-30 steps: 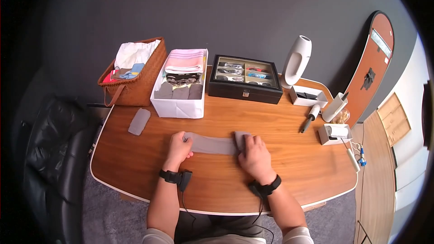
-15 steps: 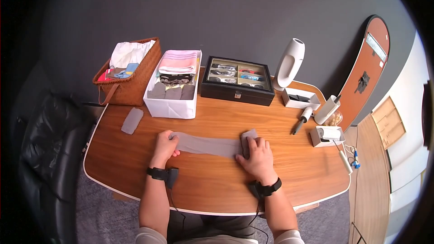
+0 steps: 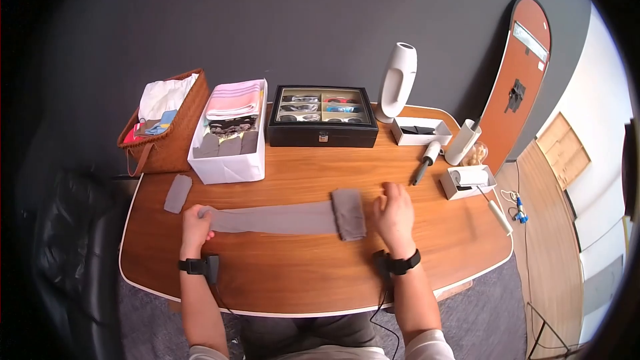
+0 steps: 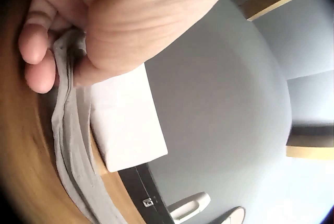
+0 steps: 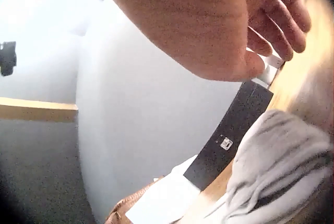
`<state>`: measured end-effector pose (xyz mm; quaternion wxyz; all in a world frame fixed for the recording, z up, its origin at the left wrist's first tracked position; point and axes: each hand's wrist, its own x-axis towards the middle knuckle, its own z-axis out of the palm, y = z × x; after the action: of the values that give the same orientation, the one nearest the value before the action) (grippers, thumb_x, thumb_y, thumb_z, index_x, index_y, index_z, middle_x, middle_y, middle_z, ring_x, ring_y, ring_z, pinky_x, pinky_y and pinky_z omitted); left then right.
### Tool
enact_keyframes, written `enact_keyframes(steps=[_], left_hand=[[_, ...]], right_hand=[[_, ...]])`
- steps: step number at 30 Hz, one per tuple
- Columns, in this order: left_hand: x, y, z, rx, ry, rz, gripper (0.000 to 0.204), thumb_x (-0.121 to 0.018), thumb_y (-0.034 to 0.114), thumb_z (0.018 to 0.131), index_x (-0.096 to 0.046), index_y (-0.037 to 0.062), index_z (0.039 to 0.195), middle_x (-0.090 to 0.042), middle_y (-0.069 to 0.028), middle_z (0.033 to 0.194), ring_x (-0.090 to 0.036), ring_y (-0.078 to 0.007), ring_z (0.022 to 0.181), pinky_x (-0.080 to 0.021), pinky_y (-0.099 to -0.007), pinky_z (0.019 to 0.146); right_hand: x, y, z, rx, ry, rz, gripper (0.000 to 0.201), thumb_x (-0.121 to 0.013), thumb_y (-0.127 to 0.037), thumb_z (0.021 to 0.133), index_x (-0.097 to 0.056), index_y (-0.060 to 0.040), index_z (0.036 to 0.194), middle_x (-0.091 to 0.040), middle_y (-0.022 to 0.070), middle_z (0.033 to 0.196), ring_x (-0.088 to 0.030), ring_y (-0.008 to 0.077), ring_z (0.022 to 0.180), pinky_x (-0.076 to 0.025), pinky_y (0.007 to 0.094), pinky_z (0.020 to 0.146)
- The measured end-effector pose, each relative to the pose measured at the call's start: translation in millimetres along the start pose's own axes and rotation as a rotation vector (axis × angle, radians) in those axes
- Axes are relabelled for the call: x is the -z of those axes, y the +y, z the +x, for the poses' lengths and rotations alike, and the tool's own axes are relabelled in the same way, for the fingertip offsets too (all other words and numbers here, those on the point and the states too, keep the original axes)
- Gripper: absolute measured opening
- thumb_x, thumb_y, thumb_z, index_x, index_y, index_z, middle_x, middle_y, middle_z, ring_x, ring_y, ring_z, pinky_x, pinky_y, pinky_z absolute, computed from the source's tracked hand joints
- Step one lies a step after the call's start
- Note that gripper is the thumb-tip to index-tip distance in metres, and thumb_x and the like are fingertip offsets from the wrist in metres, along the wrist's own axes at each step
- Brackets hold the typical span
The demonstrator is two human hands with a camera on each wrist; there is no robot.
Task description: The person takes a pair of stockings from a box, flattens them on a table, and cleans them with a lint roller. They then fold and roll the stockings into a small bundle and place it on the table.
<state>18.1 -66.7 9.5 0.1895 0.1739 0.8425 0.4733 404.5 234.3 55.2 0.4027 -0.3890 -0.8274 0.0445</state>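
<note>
A long grey stocking (image 3: 273, 219) lies stretched across the table in the head view, its right end gathered into a thicker folded bundle (image 3: 349, 215). My left hand (image 3: 196, 228) pinches the thin left end between thumb and fingers; the left wrist view shows the stocking (image 4: 73, 130) running out from that pinch. Just right of the bundle is my right hand (image 3: 395, 219), apart from it, fingers loosely bent around nothing. In the right wrist view the bundle (image 5: 282, 161) sits below the bare palm.
A small folded grey piece (image 3: 178, 193) lies at the left. Behind stand a wicker basket (image 3: 177, 150), a white bin (image 3: 230, 170) of folded clothes, a black glasses case (image 3: 323, 137) and a white vase-like object (image 3: 398, 83). A lint roller (image 3: 427, 162) and small white boxes are at the right.
My left hand has moved left, drawing the stocking out longer. The right hand has let go of the bundle and shifted slightly right of it. The head view has shifted.
</note>
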Motion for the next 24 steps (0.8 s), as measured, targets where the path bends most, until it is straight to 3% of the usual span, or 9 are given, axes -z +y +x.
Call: enact_keyframes(steps=[3,4,7,9,12,16,19,20,24], left_hand=[[6,-31,15,-0.151,0.305,0.389,0.018,-0.069,0.014,0.101,-0.072,0.0006,0.112,-0.078,-0.0196,0.104,-0.077,-0.0373,0.086,-0.061,-0.0502,0.073],[-1,7,-13,-0.091,0.453,0.518,0.021,-0.072,0.019,0.098,-0.071,0.0024,0.111,-0.077,-0.0229,0.118,-0.072,-0.0448,0.109,-0.057,-0.0561,0.094],[-18,32,-27,-0.449,0.532,0.469,0.019,-0.071,0.019,0.099,-0.070,0.0026,0.109,-0.077,-0.0231,0.118,-0.074,-0.0425,0.105,-0.058,-0.0534,0.089],[-32,52,-32,-0.490,0.237,0.278,0.018,-0.071,0.019,0.099,-0.069,0.0016,0.101,-0.078,-0.0231,0.109,-0.075,-0.0424,0.098,-0.058,-0.0515,0.085],[-58,41,-6,-0.328,0.040,0.250,0.019,-0.072,0.018,0.098,-0.068,0.0002,0.095,-0.077,-0.0219,0.095,-0.075,-0.0413,0.090,-0.058,-0.0499,0.080],[-57,40,-14,-0.330,0.151,0.361,0.022,-0.071,0.019,0.099,-0.068,-0.0002,0.090,-0.075,-0.0227,0.088,-0.074,-0.0434,0.088,-0.058,-0.0513,0.080],[-47,27,-9,-0.328,0.177,0.396,0.022,-0.071,0.020,0.099,-0.068,0.0001,0.090,-0.075,-0.0234,0.090,-0.073,-0.0451,0.088,-0.058,-0.0531,0.080],[-44,19,-5,-0.329,0.173,0.349,0.023,-0.070,0.021,0.100,-0.068,-0.0001,0.090,-0.075,-0.0241,0.091,-0.073,-0.0462,0.089,-0.057,-0.0546,0.079],[-33,12,-2,-0.276,0.229,0.379,0.025,-0.069,0.021,0.102,-0.068,-0.0011,0.092,-0.075,-0.0244,0.092,-0.073,-0.0464,0.089,-0.058,-0.0540,0.080]], right_hand=[[-9,-45,-7,0.121,-0.150,0.177,0.030,-0.078,-0.018,0.093,-0.065,-0.0041,0.117,-0.065,0.0194,0.112,-0.065,0.0412,0.111,-0.056,0.0492,0.095],[-12,-59,-12,0.141,-0.197,0.188,0.034,-0.080,-0.020,0.092,-0.064,-0.0033,0.116,-0.064,0.0196,0.113,-0.065,0.0408,0.110,-0.057,0.0490,0.095],[-23,-82,-20,0.165,-0.282,0.147,0.040,-0.086,-0.023,0.088,-0.061,-0.0030,0.112,-0.064,0.0197,0.112,-0.064,0.0407,0.108,-0.057,0.0484,0.093],[-31,-85,-25,0.174,-0.316,0.085,0.043,-0.089,-0.023,0.085,-0.061,-0.0033,0.110,-0.063,0.0199,0.112,-0.064,0.0408,0.108,-0.057,0.0482,0.092],[-49,-68,-28,0.152,-0.322,-0.001,0.041,-0.087,-0.019,0.083,-0.060,-0.0031,0.110,-0.064,0.0222,0.113,-0.065,0.0427,0.109,-0.058,0.0500,0.093],[-45,-22,-18,0.080,-0.373,0.099,0.039,-0.072,-0.012,0.086,-0.058,0.0002,0.121,-0.068,0.0269,0.114,-0.069,0.0475,0.106,-0.059,0.0567,0.091],[-12,-9,1,-0.261,-0.533,0.427,0.049,-0.071,-0.010,0.092,-0.060,-0.0009,0.138,-0.075,0.0269,0.109,-0.075,0.0427,0.101,-0.060,0.0505,0.088],[-16,7,1,-0.236,-0.542,0.411,0.052,-0.071,-0.010,0.094,-0.059,-0.0014,0.144,-0.076,0.0252,0.106,-0.076,0.0400,0.095,-0.060,0.0475,0.086],[-7,34,-3,-0.345,-0.442,0.320,0.046,-0.069,-0.008,0.094,-0.061,-0.0022,0.139,-0.074,0.0227,0.103,-0.074,0.0384,0.095,-0.060,0.0471,0.083]])
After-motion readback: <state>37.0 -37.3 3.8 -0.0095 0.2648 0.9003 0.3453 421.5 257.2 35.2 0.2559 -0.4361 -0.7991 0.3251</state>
